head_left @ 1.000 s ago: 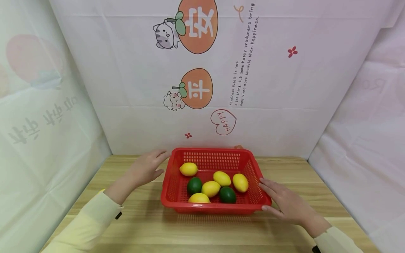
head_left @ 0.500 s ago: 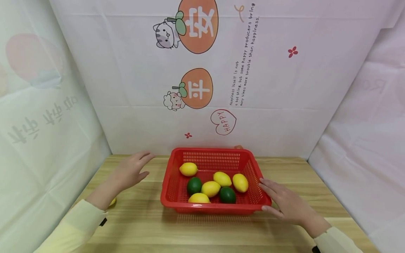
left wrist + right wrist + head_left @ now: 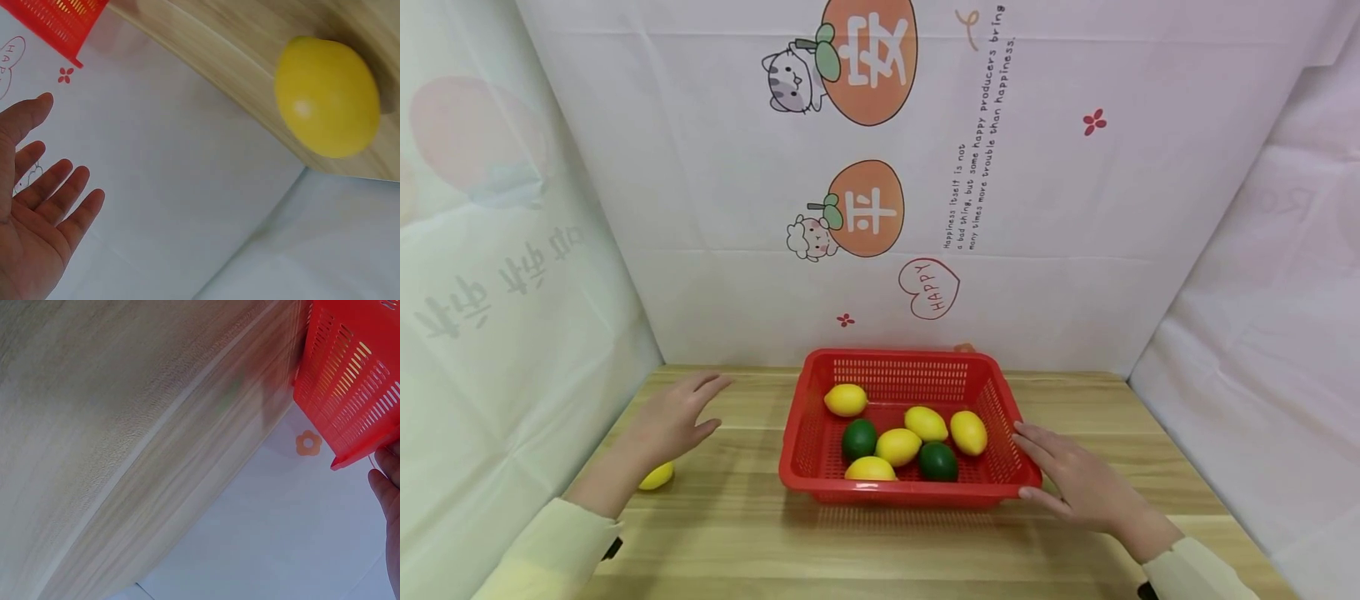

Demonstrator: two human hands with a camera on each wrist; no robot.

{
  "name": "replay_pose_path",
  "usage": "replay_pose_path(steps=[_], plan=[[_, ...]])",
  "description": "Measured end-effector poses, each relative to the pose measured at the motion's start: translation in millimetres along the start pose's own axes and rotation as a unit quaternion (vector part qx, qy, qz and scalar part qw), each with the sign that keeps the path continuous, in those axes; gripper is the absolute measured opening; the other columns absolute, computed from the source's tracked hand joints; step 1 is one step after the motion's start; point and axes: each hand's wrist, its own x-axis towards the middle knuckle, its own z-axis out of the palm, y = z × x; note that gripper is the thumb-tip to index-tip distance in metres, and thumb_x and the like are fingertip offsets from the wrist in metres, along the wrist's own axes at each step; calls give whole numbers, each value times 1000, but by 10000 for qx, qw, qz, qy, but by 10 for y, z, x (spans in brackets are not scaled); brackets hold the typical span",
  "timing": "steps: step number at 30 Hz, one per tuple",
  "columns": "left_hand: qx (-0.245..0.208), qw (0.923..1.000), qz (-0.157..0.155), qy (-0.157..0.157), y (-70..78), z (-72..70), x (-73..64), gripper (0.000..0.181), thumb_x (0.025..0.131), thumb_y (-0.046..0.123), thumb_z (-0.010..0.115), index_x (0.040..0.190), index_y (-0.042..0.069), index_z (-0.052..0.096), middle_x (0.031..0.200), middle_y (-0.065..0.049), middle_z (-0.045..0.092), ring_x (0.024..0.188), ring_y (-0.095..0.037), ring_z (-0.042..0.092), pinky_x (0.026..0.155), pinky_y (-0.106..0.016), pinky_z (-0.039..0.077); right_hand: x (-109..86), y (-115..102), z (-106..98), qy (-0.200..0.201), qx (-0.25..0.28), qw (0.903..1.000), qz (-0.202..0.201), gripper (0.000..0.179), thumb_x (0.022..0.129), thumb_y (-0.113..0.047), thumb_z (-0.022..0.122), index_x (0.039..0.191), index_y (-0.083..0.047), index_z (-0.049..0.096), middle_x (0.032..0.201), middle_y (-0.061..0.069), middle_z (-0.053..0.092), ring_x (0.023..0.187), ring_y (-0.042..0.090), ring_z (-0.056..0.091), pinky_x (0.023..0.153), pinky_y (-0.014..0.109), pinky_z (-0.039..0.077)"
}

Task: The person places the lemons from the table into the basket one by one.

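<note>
A red plastic basket [image 3: 910,492] with slotted walls stands mid-table in the head view. Several yellow lemons [image 3: 899,447] lie inside it with two dark green, egg-shaped fruits [image 3: 937,462]. My right hand [image 3: 1078,483] is at the basket's right side, fingertips on the rim and thumb by the front corner. Well left of the basket, my left hand [image 3: 673,417] hovers with spread fingers and holds nothing. Behind its wrist, another lemon [image 3: 657,477] sits on the table, partly covered by the forearm; this lemon [image 3: 328,97] shows whole in the left wrist view.
The wooden table [image 3: 730,542] meets a white printed cloth [image 3: 1037,208] along its back edge. More white cloth hangs on both sides, close to the left forearm and beyond the right one.
My left hand has moved away from the basket's left rim toward the left, uncovering more of the lemon there. My right hand and the basket have stayed in place.
</note>
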Motion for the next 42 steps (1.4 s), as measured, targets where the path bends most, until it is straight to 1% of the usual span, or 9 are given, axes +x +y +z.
replay_pose_path(steps=[3, 11, 18, 23, 30, 33, 36, 40, 42], plan=[[8, 10000, 9, 46, -47, 5, -88, 63, 67, 4, 87, 123, -6, 59, 114, -23, 61, 98, -41, 62, 79, -51, 54, 1, -2, -3, -45, 23, 10000, 54, 69, 87, -52, 66, 135, -4, 56, 143, 13, 49, 124, 32, 52, 90, 51, 52], [273, 9995, 44, 171, -161, 43, -325, 64, 63, 5, 89, 119, -7, 60, 112, -25, 61, 92, -42, 63, 74, -51, 55, -3, -9, -10, -71, 35, 9999, 104, 70, 87, -53, 66, 136, -4, 56, 143, 13, 49, 123, 33, 52, 90, 51, 52], [210, 9997, -115, 49, -252, 49, -495, 63, 64, 8, 89, 118, -5, 60, 111, -24, 61, 94, -43, 62, 73, -52, 55, -3, -5, -3, -28, -15, 10000, 46, 68, 87, -52, 66, 135, -4, 56, 143, 13, 49, 123, 32, 52, 90, 51, 52], [111, 9998, -117, 152, -334, 56, -635, 63, 63, 9, 90, 117, -5, 61, 110, -22, 62, 92, -40, 63, 69, -48, 56, -1, -5, 1, 10, -10, 10000, 15, 68, 87, -51, 67, 135, -3, 56, 142, 13, 50, 123, 32, 52, 89, 50, 52], [-82, 9982, -552, -220, -401, 28, -802, 60, 68, 17, 88, 119, -2, 61, 115, -22, 61, 101, -42, 61, 77, -53, 53, -10, 1, 4, -21, -18, 10000, 61, 68, 87, -51, 66, 135, -4, 56, 143, 13, 49, 123, 32, 52, 90, 50, 52], [-189, 9973, -622, -339, -410, 25, -851, 59, 70, 20, 87, 119, -2, 62, 115, -21, 62, 102, -41, 61, 79, -53, 53, -14, 0, 7, -20, 0, 10000, 82, 68, 87, -51, 66, 135, -3, 56, 143, 13, 49, 123, 32, 52, 90, 50, 52], [-276, 9957, -722, -512, -420, 39, -899, 59, 72, 22, 86, 120, -3, 62, 116, -23, 61, 103, -44, 60, 81, -55, 52, -14, -2, 11, 1, 11, 10000, 70, 68, 87, -50, 66, 135, -3, 56, 143, 13, 49, 123, 32, 52, 90, 50, 52], [-300, 9942, -821, -629, -425, 66, -947, 59, 73, 23, 85, 120, -3, 62, 116, -24, 61, 105, -45, 58, 83, -58, 50, -13, -3, 13, 53, -14, 10000, 22, 68, 87, -50, 67, 134, -3, 56, 142, 13, 49, 123, 32, 52, 90, 50, 52], [-320, 9935, -860, -680, -419, 77, -964, 59, 73, 24, 85, 121, -2, 62, 116, -24, 61, 105, -46, 58, 82, -59, 50, -12, -4, 12, 75, -22, 10000, 4, 68, 87, -50, 67, 134, -3, 56, 142, 13, 50, 123, 32, 52, 89, 50, 52]])
